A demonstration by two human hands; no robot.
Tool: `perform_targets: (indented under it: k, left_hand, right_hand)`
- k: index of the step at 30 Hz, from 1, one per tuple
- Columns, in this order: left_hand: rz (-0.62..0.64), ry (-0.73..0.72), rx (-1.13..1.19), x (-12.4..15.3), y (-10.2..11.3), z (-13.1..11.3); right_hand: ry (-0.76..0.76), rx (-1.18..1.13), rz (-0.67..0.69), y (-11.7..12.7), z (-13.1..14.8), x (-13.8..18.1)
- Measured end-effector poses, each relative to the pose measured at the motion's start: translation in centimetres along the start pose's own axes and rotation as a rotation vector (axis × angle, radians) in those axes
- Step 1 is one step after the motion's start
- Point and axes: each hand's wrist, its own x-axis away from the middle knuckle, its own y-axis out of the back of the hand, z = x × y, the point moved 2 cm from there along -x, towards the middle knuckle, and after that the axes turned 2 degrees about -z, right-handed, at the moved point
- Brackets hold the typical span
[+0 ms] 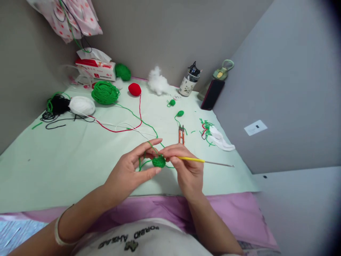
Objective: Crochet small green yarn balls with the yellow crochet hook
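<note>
Home craft corner: a table (pixel 66 167) under a pale green cloth is pushed into the meeting of plain grey walls. A tissue box (pixel 96 69) stands at the back. Just in front of the box lies a ball of green yarn (pixel 105 92), to its right a red ball (pixel 134 89) and white stuffing (pixel 157 82). Above the box hangs a dotted pink cloth bag (pixel 71 17). Far to its right is a wall socket (pixel 255 127).
</note>
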Motion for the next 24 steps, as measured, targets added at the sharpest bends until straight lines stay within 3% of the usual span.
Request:
perform_targets:
  k: [8, 13, 20, 24]
  left_hand:
    - [0.007, 0.036, 0.042, 0.3, -0.2, -0.1]
    - [-0.021, -0.053, -0.055, 0.3, 0.0, -0.5]
    - [-0.010, -0.086, -0.157, 0.2, 0.2, -1.0]
    - [-0.011, -0.101, -0.181, 0.2, 0.3, -1.1]
  right_hand:
    - [-0.169, -0.239, -0.025, 0.4, -1.3, 0.0]
    - [-0.277, -0.385, -0.033, 0.4, -1.3, -0.2]
    - [-0.315, -0.287, 0.016, 1.1, -0.8, -0.6]
    - [-0.257, -0.277, 0.067, 1.3, -0.5, -0.6]
